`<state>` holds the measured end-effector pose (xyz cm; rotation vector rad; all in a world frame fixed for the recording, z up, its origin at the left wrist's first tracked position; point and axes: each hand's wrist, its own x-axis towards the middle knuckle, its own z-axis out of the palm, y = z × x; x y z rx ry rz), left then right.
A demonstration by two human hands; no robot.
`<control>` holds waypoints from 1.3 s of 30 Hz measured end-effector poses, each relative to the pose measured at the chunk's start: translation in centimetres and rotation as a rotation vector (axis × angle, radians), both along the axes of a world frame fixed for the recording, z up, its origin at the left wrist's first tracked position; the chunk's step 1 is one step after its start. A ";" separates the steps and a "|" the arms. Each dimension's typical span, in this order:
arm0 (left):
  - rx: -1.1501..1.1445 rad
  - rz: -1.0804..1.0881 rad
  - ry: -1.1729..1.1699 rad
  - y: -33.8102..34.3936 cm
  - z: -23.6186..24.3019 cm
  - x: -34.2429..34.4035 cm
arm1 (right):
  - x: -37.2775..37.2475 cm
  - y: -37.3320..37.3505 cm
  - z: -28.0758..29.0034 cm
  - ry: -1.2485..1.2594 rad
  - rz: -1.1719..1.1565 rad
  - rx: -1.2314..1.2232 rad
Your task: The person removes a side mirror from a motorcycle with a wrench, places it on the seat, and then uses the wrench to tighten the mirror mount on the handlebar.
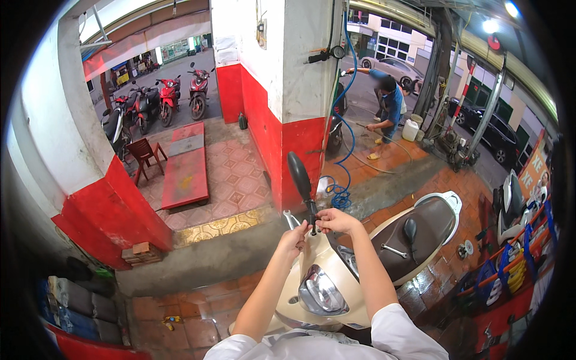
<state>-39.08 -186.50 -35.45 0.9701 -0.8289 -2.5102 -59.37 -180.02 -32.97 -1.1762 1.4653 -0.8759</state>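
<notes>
A cream scooter point(354, 288) stands right in front of me, its headlight point(322, 290) facing my body. On its handlebar a black rear-view mirror point(298, 173) points upward on a dark stem. My right hand point(337, 221) pinches the lower part of that stem from the right. From the left, my left hand point(294, 236) has its fingers closed at the stem's base; the fingertips are partly hidden. Just beyond the left hand a silver metal piece point(290, 219) sticks out. A second black mirror point(410, 230) and a silver wrench point(394, 250) lie on the brown seat point(432, 228).
A red-and-white pillar point(303, 144) rises just beyond the scooter, with a coiled blue hose point(340, 197) beside it. Further back, a person in blue point(391, 105) bends with a hose. A red ramp point(185, 174) and chair point(144, 157) are left; a tool rack point(510, 273) stands right.
</notes>
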 end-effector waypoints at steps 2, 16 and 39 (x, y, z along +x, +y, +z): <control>-0.004 -0.022 -0.025 0.1 0.3 0.1 | 0.2 0.0 0.3 0.050 -0.034 -0.012; -0.014 0.055 0.078 -0.2 0.6 -0.5 | 1.2 -0.1 0.7 0.076 -0.181 -0.227; -1.682 -0.058 -0.708 2.2 0.4 5.4 | -0.6 -1.4 1.0 0.214 0.107 0.069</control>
